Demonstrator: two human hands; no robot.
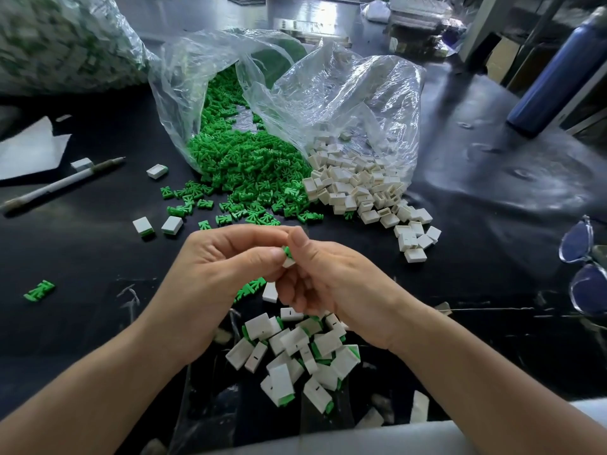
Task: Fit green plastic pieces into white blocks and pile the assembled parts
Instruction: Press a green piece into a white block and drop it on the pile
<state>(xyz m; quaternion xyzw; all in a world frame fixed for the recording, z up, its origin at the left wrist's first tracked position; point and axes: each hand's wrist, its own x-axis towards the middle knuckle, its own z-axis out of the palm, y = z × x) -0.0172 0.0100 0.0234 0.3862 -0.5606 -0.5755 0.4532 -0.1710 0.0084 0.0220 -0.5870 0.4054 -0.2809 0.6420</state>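
Grip: left hand (pixel 210 277) and right hand (pixel 328 284) meet fingertip to fingertip, both pinching one white block (pixel 289 263) with a green piece (pixel 288 251) poking out of it, held above the table.
Fit: looks only part-seated; push crooked and it could jam, or squirt out of that small pinch.
Assembled pile (pixel 295 353): loose and sprawling right under the wrists, and a careless forearm could sweep parts off the near edge.
Stray green piece (pixel 39 290): alone, far left, easy to forget.
Green heap (pixel 249 172): spilling from its clear bag (pixel 184 77), touching the white heap (pixel 361 188), so a hurried reach may drag the wrong part.
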